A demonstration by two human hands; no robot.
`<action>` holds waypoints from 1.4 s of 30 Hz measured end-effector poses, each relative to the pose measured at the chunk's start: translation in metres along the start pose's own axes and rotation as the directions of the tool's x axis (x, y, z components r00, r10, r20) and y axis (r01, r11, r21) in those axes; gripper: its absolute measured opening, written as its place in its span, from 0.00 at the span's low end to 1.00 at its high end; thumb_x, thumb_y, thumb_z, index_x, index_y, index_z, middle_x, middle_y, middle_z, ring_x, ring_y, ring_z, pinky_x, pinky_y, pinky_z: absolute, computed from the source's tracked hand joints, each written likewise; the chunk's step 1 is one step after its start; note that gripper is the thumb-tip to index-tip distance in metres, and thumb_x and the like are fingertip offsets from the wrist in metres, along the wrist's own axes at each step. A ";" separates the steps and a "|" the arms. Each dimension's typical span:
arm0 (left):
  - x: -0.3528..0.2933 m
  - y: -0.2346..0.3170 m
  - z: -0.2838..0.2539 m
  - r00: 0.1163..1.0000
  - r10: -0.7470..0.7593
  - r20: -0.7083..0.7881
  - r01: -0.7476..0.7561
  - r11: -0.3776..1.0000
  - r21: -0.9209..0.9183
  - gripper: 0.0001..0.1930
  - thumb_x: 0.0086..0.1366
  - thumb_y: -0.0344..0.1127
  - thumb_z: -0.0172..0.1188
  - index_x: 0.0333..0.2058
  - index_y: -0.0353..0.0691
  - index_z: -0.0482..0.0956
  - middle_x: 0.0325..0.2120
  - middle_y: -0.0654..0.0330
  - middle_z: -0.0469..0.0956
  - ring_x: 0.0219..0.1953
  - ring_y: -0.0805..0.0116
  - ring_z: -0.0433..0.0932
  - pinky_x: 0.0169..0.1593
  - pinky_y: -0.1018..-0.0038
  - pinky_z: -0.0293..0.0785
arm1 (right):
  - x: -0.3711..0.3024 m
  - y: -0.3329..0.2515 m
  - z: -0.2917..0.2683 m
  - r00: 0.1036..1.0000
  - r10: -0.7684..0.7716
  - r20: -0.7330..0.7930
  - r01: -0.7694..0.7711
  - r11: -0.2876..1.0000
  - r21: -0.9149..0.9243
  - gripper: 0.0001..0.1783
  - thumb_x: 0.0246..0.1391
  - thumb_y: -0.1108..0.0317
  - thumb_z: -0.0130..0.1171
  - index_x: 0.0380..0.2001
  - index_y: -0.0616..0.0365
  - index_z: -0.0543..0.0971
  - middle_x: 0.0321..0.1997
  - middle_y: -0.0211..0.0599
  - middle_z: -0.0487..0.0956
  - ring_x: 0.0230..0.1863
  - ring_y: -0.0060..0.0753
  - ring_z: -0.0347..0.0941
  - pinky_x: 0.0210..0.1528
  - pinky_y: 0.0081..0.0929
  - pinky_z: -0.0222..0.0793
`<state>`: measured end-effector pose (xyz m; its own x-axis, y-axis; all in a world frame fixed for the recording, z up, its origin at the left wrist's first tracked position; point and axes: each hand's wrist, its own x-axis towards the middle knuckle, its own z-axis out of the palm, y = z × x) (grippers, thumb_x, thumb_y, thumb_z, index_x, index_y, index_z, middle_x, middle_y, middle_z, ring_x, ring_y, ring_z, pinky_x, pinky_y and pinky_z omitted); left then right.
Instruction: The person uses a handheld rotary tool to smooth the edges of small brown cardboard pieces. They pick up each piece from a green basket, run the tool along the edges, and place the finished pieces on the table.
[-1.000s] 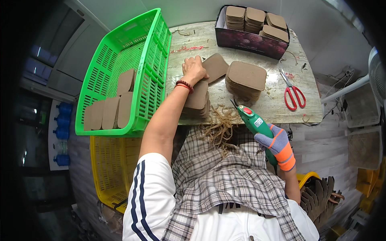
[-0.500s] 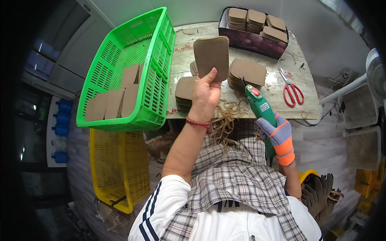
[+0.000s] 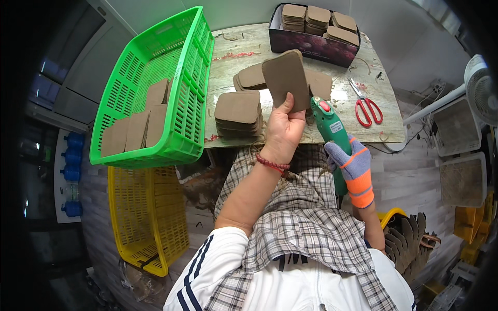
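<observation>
My bare left hand (image 3: 282,129) holds up a brown rounded-corner pad (image 3: 284,78), thumb on its near face, fingers behind it. In my gloved right hand (image 3: 355,168) is a green handheld electric tool (image 3: 330,124), gripped round its body. The tool's front end is beside the pad's lower right edge; whether they touch I cannot tell. A neat stack of brown pads (image 3: 237,111) stands on the table left of my left hand. Behind the raised pad lie another pad pile (image 3: 250,78) and a partly covered stack (image 3: 320,84).
Red-handled scissors (image 3: 369,111) lie on the table (image 3: 228,62) at right. A dark box (image 3: 311,47) of pad stacks stands at the back. A green crate (image 3: 176,98) with pads is at left, above a yellow crate (image 3: 148,207). A white fan (image 3: 477,83) is far right.
My left hand has moved right and down with the pad, which now tilts and sits by the tool's front end. The stringy scraps near the table's front edge are now mostly hidden.
</observation>
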<state>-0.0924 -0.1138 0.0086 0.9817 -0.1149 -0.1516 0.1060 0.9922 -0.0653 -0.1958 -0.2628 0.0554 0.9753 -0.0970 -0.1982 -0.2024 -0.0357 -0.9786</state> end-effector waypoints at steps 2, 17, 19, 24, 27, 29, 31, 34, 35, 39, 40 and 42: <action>-0.006 -0.004 -0.005 1.000 -0.010 0.007 0.009 0.997 0.071 0.19 0.59 0.20 0.56 0.50 0.36 0.69 0.46 0.55 0.74 0.50 0.62 0.73 0.58 0.68 0.69 | 0.001 -0.002 -0.001 0.999 -0.007 -0.032 0.008 1.000 0.021 0.17 0.46 0.65 0.68 0.36 0.63 0.76 0.20 0.25 0.74 0.18 0.12 0.66 0.20 0.14 0.61; -0.012 0.059 -0.011 0.982 -0.057 0.181 -0.079 0.744 0.664 0.15 0.57 0.16 0.54 0.42 0.35 0.77 0.40 0.58 0.79 0.42 0.67 0.77 0.48 0.71 0.74 | -0.005 -0.022 -0.035 0.993 -0.007 0.116 0.020 0.993 -0.116 0.18 0.46 0.62 0.67 0.36 0.63 0.76 0.19 0.26 0.74 0.17 0.12 0.64 0.19 0.14 0.60; -0.009 0.077 -0.004 0.975 -0.068 0.211 -0.111 0.675 0.730 0.16 0.56 0.15 0.55 0.43 0.35 0.77 0.38 0.59 0.80 0.41 0.69 0.78 0.47 0.74 0.74 | -0.008 -0.027 -0.035 0.987 0.010 0.158 0.015 0.988 -0.152 0.16 0.48 0.64 0.64 0.36 0.64 0.76 0.19 0.27 0.73 0.17 0.14 0.66 0.20 0.15 0.61; -0.012 0.104 0.013 0.968 -0.199 0.151 -0.025 0.525 0.850 0.16 0.54 0.14 0.56 0.43 0.31 0.76 0.38 0.56 0.79 0.39 0.70 0.78 0.45 0.76 0.75 | -0.012 -0.026 -0.028 0.988 -0.004 0.157 0.035 0.980 -0.196 0.16 0.48 0.64 0.64 0.36 0.64 0.76 0.19 0.27 0.73 0.18 0.15 0.66 0.21 0.15 0.61; -0.018 0.105 0.013 0.965 -0.253 0.068 0.063 0.475 0.878 0.16 0.54 0.14 0.56 0.43 0.29 0.76 0.38 0.56 0.79 0.38 0.69 0.78 0.44 0.74 0.76 | -0.011 -0.026 -0.025 0.985 -0.053 0.167 0.094 0.963 -0.251 0.17 0.47 0.63 0.65 0.36 0.63 0.76 0.19 0.26 0.74 0.19 0.14 0.66 0.21 0.15 0.61; -0.026 0.102 0.009 0.960 -0.280 0.003 0.131 0.458 0.879 0.17 0.54 0.15 0.56 0.44 0.28 0.76 0.37 0.56 0.79 0.38 0.69 0.79 0.44 0.74 0.77 | -0.008 -0.020 -0.025 0.967 -0.156 0.204 0.210 0.937 -0.280 0.18 0.47 0.62 0.66 0.37 0.63 0.76 0.20 0.26 0.74 0.19 0.14 0.66 0.22 0.14 0.61; -0.028 0.101 0.001 0.955 -0.295 -0.031 0.161 0.427 0.890 0.17 0.54 0.15 0.56 0.44 0.28 0.75 0.37 0.56 0.80 0.38 0.69 0.79 0.43 0.73 0.77 | -0.006 -0.021 -0.024 0.982 -0.070 0.173 0.114 0.959 -0.260 0.20 0.45 0.61 0.67 0.38 0.63 0.77 0.21 0.26 0.75 0.21 0.13 0.68 0.23 0.15 0.64; -0.033 0.102 0.002 0.953 -0.296 -0.060 0.168 0.355 0.920 0.15 0.53 0.16 0.56 0.42 0.31 0.77 0.35 0.60 0.80 0.35 0.73 0.78 0.41 0.77 0.75 | -0.004 -0.020 -0.026 0.984 0.025 0.179 0.019 0.970 -0.242 0.21 0.45 0.60 0.68 0.38 0.63 0.77 0.21 0.26 0.75 0.20 0.13 0.67 0.23 0.15 0.63; -0.032 0.108 0.004 0.952 -0.301 -0.054 0.151 0.307 0.940 0.15 0.53 0.16 0.57 0.41 0.32 0.77 0.34 0.61 0.79 0.35 0.75 0.77 0.40 0.78 0.75 | -0.003 -0.020 -0.026 0.980 0.049 0.191 -0.002 0.971 -0.239 0.20 0.45 0.60 0.68 0.37 0.63 0.77 0.20 0.26 0.74 0.19 0.13 0.66 0.22 0.15 0.63; -0.026 0.119 0.019 0.961 -0.264 0.081 -0.053 0.112 0.992 0.13 0.50 0.17 0.60 0.36 0.35 0.76 0.31 0.65 0.78 0.34 0.80 0.74 0.38 0.83 0.71 | -0.004 -0.018 -0.026 0.972 0.075 0.225 -0.032 0.981 -0.190 0.19 0.45 0.62 0.67 0.36 0.63 0.77 0.18 0.24 0.72 0.17 0.12 0.64 0.20 0.14 0.60; -0.024 0.123 0.022 0.959 -0.257 0.123 -0.107 0.079 0.991 0.13 0.50 0.17 0.60 0.35 0.36 0.75 0.30 0.66 0.78 0.35 0.80 0.74 0.38 0.84 0.71 | -0.005 -0.018 -0.025 0.967 0.094 0.237 -0.049 0.981 -0.187 0.19 0.44 0.62 0.67 0.36 0.62 0.77 0.18 0.24 0.72 0.17 0.12 0.64 0.19 0.14 0.60; -0.021 0.131 0.027 0.965 -0.232 0.123 -0.111 0.064 0.992 0.13 0.50 0.16 0.61 0.34 0.36 0.74 0.30 0.66 0.78 0.33 0.80 0.74 0.38 0.83 0.72 | -0.004 -0.016 -0.025 0.955 0.125 0.271 -0.078 0.981 -0.177 0.18 0.44 0.62 0.67 0.36 0.62 0.77 0.18 0.24 0.72 0.16 0.12 0.64 0.18 0.14 0.60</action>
<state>-0.0946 0.0202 0.0296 0.9420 -0.3354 -0.0096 0.0544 0.1244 0.9907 -0.1989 -0.2863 0.0729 0.9295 0.1723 -0.3260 -0.2902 -0.2036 -0.9351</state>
